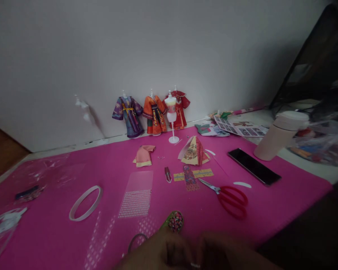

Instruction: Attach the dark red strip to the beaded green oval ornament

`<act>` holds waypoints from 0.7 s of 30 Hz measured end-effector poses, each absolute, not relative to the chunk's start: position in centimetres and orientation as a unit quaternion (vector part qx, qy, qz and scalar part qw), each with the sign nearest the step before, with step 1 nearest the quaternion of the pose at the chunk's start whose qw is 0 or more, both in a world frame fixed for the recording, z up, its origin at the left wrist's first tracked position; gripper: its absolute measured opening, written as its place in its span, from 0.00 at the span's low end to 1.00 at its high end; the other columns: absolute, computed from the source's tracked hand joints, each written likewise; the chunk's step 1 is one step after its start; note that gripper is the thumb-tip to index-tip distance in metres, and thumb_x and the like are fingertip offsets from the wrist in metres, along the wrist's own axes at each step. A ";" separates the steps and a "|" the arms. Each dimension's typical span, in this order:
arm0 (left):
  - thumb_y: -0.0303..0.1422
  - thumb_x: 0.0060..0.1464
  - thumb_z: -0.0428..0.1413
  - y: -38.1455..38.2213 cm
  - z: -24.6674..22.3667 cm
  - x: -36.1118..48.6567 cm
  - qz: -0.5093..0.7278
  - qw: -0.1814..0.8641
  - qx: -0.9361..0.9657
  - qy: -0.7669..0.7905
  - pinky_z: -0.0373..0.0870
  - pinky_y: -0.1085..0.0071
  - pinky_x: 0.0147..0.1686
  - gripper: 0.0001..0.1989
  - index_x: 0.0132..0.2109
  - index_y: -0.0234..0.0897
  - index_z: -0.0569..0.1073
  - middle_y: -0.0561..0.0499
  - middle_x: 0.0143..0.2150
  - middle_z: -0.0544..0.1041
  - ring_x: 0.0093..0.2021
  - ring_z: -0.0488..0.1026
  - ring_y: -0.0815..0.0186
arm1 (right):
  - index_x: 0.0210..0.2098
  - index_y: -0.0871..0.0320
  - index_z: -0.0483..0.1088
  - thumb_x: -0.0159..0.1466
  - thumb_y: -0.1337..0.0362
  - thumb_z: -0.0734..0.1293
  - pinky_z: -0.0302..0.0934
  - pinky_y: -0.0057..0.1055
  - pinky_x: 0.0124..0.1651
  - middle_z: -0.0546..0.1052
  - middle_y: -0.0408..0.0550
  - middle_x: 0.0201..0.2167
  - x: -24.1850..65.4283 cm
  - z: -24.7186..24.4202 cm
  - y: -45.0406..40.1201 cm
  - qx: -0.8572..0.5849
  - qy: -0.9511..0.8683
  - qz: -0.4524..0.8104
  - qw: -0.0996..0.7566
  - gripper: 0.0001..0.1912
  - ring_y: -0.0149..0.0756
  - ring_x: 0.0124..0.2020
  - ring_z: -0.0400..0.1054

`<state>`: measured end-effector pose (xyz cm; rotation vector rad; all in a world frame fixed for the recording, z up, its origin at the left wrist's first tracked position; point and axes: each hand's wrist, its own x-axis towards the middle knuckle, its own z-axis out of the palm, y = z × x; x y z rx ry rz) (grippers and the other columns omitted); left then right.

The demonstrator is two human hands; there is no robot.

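Observation:
At the bottom edge, my left hand and my right hand are closed, fingertips pinched close together. A tiny pale beaded-looking piece shows between them; dim light and the frame edge hide the rest. Just beyond my left hand lies a green spoon-shaped holder with many small colourful beads. A thin ring or bangle shows beside my left wrist; I cannot tell whether it is worn. Red-handled scissors lie beyond my right hand, blades pointing up and left.
A pink mat carries a sheet of stick-on gems, a roll of tape, doll garments, a skirt, patterned strips and a phone. Behind stand a mini mannequin, dressed forms and a bottle.

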<state>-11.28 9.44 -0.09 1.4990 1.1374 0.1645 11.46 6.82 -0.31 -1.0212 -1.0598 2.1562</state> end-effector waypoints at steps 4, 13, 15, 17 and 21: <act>0.29 0.43 0.62 10.0 0.9 -10.4 0.049 0.612 0.629 0.477 0.57 0.78 0.25 0.08 0.34 0.41 0.78 0.62 0.24 0.70 0.26 0.65 0.74 | 0.34 0.56 0.72 0.45 0.65 0.80 0.56 0.28 0.39 0.74 0.39 0.30 11.6 0.4 6.2 -0.396 -0.390 0.789 0.264 0.19 0.33 0.34 0.69; 0.31 0.42 0.59 10.2 0.6 -9.8 0.063 0.664 0.608 0.430 0.50 0.78 0.18 0.04 0.30 0.39 0.73 0.63 0.19 0.65 0.19 0.58 0.75 | 0.33 0.56 0.70 0.48 0.72 0.74 0.57 0.27 0.37 0.75 0.40 0.32 11.6 1.4 6.6 -0.360 -0.413 0.785 0.291 0.14 0.32 0.35 0.70; 0.30 0.41 0.58 10.2 0.3 -9.8 0.073 0.664 0.608 0.428 0.52 0.78 0.19 0.05 0.31 0.39 0.74 0.62 0.19 0.66 0.20 0.59 0.75 | 0.33 0.57 0.70 0.48 0.71 0.76 0.57 0.27 0.37 0.75 0.40 0.32 11.5 1.2 6.5 -0.348 -0.404 0.789 0.304 0.15 0.32 0.36 0.69; 0.29 0.41 0.58 10.2 0.3 -9.9 0.076 0.663 0.609 0.429 0.53 0.78 0.20 0.06 0.32 0.38 0.75 0.62 0.20 0.67 0.21 0.60 0.75 | 0.34 0.57 0.71 0.49 0.69 0.77 0.56 0.27 0.37 0.74 0.40 0.32 11.3 1.0 6.3 -0.339 -0.405 0.788 0.317 0.15 0.32 0.35 0.68; 0.29 0.42 0.60 10.4 1.0 -9.9 0.058 0.658 0.612 0.435 0.51 0.78 0.19 0.06 0.32 0.39 0.76 0.63 0.20 0.67 0.21 0.60 0.75 | 0.31 0.58 0.68 0.51 0.64 0.78 0.54 0.27 0.35 0.72 0.40 0.30 11.1 0.4 6.1 -0.357 -0.416 0.771 0.325 0.16 0.30 0.32 0.65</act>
